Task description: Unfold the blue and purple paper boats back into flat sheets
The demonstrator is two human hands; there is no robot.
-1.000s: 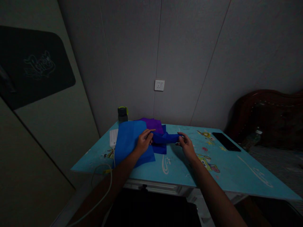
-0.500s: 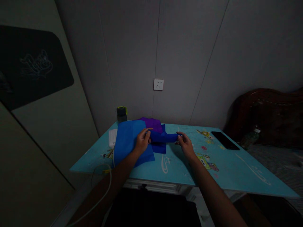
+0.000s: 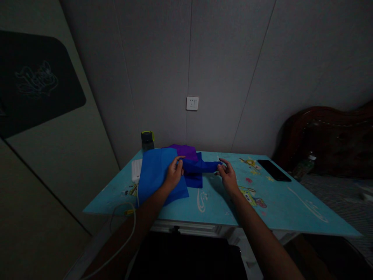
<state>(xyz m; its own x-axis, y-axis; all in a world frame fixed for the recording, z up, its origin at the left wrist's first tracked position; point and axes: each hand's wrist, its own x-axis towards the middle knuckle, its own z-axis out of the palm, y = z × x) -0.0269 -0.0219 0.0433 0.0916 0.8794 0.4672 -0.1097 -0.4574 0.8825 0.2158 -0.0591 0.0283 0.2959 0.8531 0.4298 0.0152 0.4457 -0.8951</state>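
A dark blue strip of thin, cloth-like material (image 3: 204,167) stretches between my two hands, just over the table. My left hand (image 3: 174,173) pinches its left end, with fingers closed. My right hand (image 3: 227,175) grips its right end between thumb and fingers. Beneath my left hand and forearm lies a lighter blue sheet (image 3: 155,167). A purple sheet (image 3: 186,151) lies behind the strip, and another dark blue sheet (image 3: 194,181) rests flat below it. Whether the sheets are cloth or paper, I cannot tell.
A white power strip or adapter (image 3: 136,170) with a cable sits left of the sheets. A dark bottle (image 3: 147,140) stands at the back left. A black tablet-like slab (image 3: 274,170) lies at the right of the light blue table (image 3: 215,212). Beyond it is a clear bottle (image 3: 304,167).
The strip looks narrower and more folded between my hands. My right hand's fingers have shifted slightly at its end. The whole view has moved a little.
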